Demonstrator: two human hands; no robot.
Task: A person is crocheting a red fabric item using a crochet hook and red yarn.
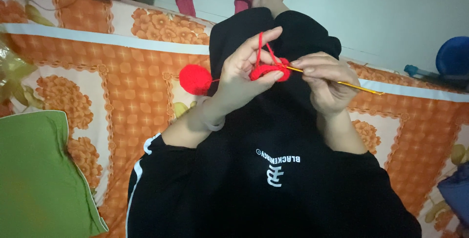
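Left grip [244,69] pinches red crochet piece [267,70]; right grip [325,79] holds gold hook [359,87]

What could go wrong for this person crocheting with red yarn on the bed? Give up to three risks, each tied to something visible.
1. The red yarn ball lies loose on the orange bedspread and might roll off.
2. The strand over the left hand index finger could slip, loosening tension on the small red piece.
3. The light is dim, so the yellow hook in the right hand may miss a stitch.
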